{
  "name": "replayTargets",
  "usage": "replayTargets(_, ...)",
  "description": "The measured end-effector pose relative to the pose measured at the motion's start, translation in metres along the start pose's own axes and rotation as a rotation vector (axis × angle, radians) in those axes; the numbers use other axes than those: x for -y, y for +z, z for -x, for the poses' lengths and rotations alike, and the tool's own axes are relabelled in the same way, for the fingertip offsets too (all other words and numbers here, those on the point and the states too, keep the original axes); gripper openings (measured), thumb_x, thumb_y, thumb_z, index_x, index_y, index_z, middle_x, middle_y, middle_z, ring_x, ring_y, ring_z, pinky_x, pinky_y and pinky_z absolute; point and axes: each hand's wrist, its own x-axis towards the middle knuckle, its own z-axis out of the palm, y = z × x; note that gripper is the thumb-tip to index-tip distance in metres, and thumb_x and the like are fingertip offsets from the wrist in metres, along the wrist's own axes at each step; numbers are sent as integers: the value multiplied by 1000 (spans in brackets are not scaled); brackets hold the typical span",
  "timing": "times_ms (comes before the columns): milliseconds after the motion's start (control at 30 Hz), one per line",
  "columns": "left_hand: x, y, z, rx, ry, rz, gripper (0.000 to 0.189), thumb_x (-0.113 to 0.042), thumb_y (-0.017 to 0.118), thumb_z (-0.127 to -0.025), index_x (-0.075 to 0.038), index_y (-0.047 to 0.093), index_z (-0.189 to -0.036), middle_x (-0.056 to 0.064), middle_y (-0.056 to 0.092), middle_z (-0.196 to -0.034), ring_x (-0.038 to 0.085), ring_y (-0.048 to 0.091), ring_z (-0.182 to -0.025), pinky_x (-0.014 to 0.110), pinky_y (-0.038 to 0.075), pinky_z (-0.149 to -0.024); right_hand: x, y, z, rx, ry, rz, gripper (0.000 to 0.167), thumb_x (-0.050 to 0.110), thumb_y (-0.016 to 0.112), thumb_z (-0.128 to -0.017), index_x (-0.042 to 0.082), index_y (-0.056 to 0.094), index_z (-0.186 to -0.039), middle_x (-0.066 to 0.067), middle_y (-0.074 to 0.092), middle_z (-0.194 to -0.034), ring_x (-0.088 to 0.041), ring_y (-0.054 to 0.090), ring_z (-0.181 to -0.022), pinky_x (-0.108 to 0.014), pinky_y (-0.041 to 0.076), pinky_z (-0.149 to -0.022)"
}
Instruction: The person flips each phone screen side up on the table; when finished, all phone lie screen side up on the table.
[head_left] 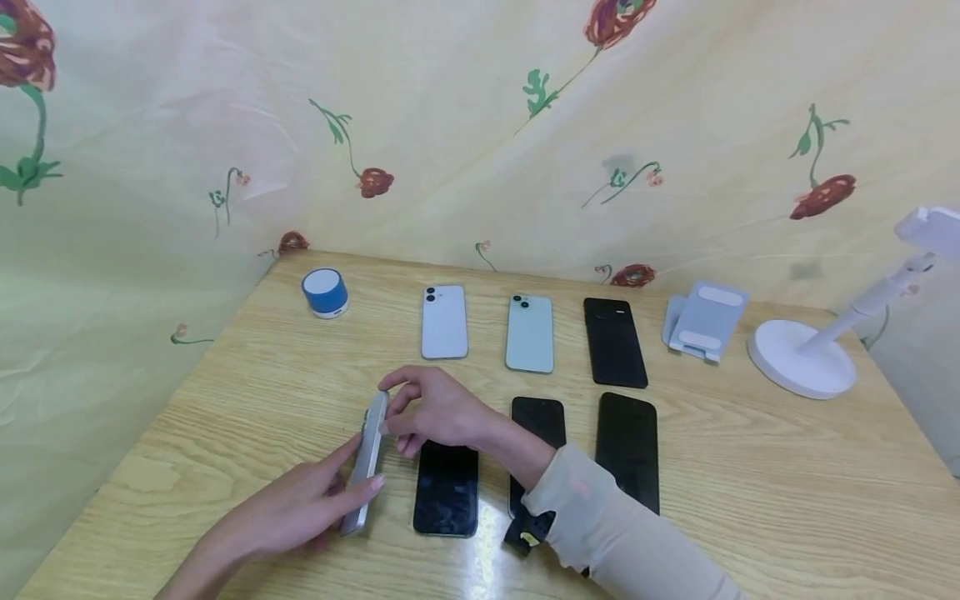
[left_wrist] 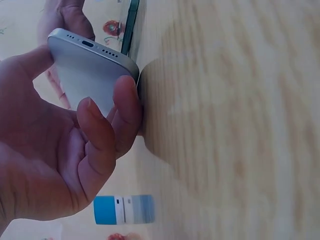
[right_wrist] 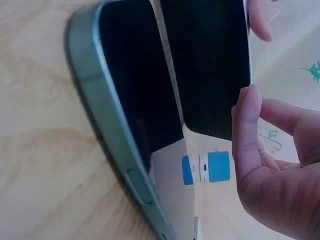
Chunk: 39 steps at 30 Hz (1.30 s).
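A silver-edged smartphone (head_left: 367,467) is tilted up on its long side at the left of the table. My left hand (head_left: 300,504) grips its lower part, thumb on one side and fingers on the other. My right hand (head_left: 442,408) pinches its upper end between thumb and fingers. In the left wrist view, the phone's bottom end (left_wrist: 87,44) shows a charging port and speaker holes. Its dark screen (right_wrist: 210,70) faces the right wrist camera. Just right of it, a phone with a dark screen (head_left: 446,492) lies face up, partly under my right hand; its edge (right_wrist: 100,90) looks green.
Behind lie a pale lavender phone (head_left: 444,325), a light green phone (head_left: 529,337) and a black phone (head_left: 617,343). Two dark-screened phones (head_left: 540,417) (head_left: 628,450) lie near my right sleeve. A blue speaker (head_left: 325,292), a phone stand (head_left: 708,318) and a white stand (head_left: 798,358) stand further back.
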Motion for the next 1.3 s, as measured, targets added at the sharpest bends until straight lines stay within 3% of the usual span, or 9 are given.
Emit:
replayTargets(133, -2, 1, -2, -7, 41, -2, 85, -55, 54, -107, -5, 24, -168, 4, 62, -75, 21, 57, -60, 32, 42, -51, 3, 2, 0, 0, -8, -13, 54, 0, 76, -94, -2, 55, -143, -8, 71, -94, -18, 70, -64, -36, 65, -62)
replayTargets(267, 0, 1, -4, 4, 98, 64, 66, -45, 58, -107, -1, 47, -154, 7, 67, -90, 22, 65, -72, 33, 53, -56, 2, 4, -1, -3, 4, -10, 55, 1, 76, -94, -1, 55, -144, -7, 71, -94, -18, 71, -64, -34, 64, -61)
replayTargets(367, 3, 1, -5, 17, 107, 131, 53, -35, 61, -107, 1, 54, -145, 10, 67, -104, 23, 68, -81, 37, 59, -59, -1, 4, -2, -2, 30, 2, 58, 2, 76, -94, 0, 53, -148, -7, 72, -94, -18, 71, -65, -33, 64, -61)
replayTargets(633, 1, 2, -3, -38, 174, 121, 52, -21, 61, -106, 1, 45, -150, 13, 69, -100, 23, 70, -76, 37, 59, -53, -4, 2, -1, 16, 73, 23, 64, 3, 76, -94, -1, 49, -153, -8, 73, -91, -17, 72, -66, -33, 64, -63)
replayTargets(767, -2, 3, -2, -82, 178, 114, 54, -18, 63, -104, -1, 44, -152, 14, 71, -101, 23, 71, -76, 36, 60, -51, -4, -1, 1, 35, 88, 36, 66, 3, 75, -95, -2, 47, -154, -9, 74, -91, -16, 72, -65, -32, 64, -63)
replayTargets(967, -7, 2, 2, -139, 156, 96, 80, -13, 71, -99, -9, 27, -166, 22, 70, -116, 21, 73, -78, 35, 59, -50, -5, -4, 4, 63, 120, 71, 67, 4, 75, -94, -3, 47, -155, -11, 74, -93, -16, 72, -63, -31, 64, -60)
replayTargets(1100, -9, -1, 6, -172, 130, 54, 93, -11, 74, -96, -6, 17, -169, 28, 68, -127, 17, 73, -72, 34, 58, -52, -6, -5, 5, 76, 144, 78, 67, 5, 75, -95, -3, 47, -155, -10, 74, -95, -17, 73, -63, -31, 64, -60)
replayTargets(1300, -6, -7, 11, -194, 104, -66, 105, -15, 83, -89, -7, 16, -170, 11, 73, -117, 12, 65, -67, 26, 52, -62, -8, -4, 5, 76, 156, 83, 64, 5, 75, -96, -4, 48, -153, -11, 75, -95, -16, 71, -60, -31, 63, -59)
